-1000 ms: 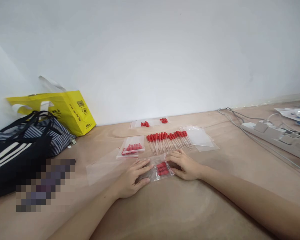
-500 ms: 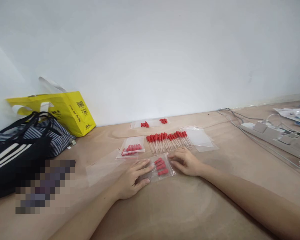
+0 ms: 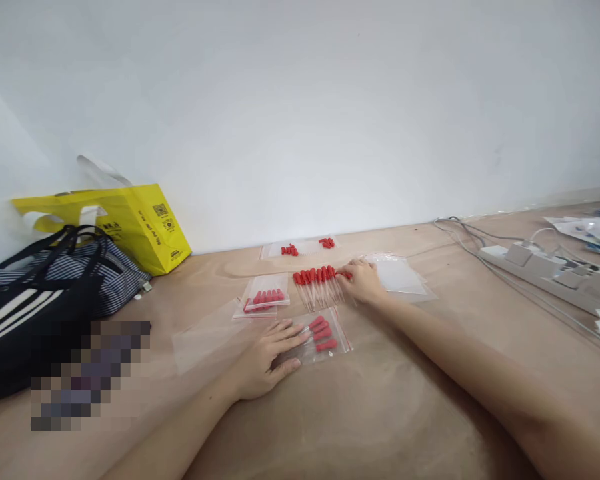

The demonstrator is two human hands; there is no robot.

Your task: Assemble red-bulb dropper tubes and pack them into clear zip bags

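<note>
My left hand (image 3: 273, 353) lies flat, fingers stretched, on the left part of a clear zip bag (image 3: 343, 333). Several droppers with red bulbs (image 3: 323, 331) show inside that bag; the hand covers their tips. Farther back, my right hand (image 3: 364, 281) is at the right end of a row of loose droppers (image 3: 317, 283), thumb and fingers closed on a dropper (image 3: 347, 275) whose red bulb peeks out by the fingertips. Filled zip bags (image 3: 265, 300) are stacked left of the row. To the right of my right hand lie flat zip bags (image 3: 403, 277).
Against the wall, red bulbs (image 3: 290, 250) rest on a clear bag (image 3: 307, 247). A yellow bag (image 3: 163, 227) and a black bag (image 3: 40, 333) stand on the left. On the right are a white power strip (image 3: 545, 270) and cables (image 3: 460, 230).
My right hand has left the zip bag's open edge and moved back to the right end of the dropper row, closing on a dropper there. My left hand has stayed put.
</note>
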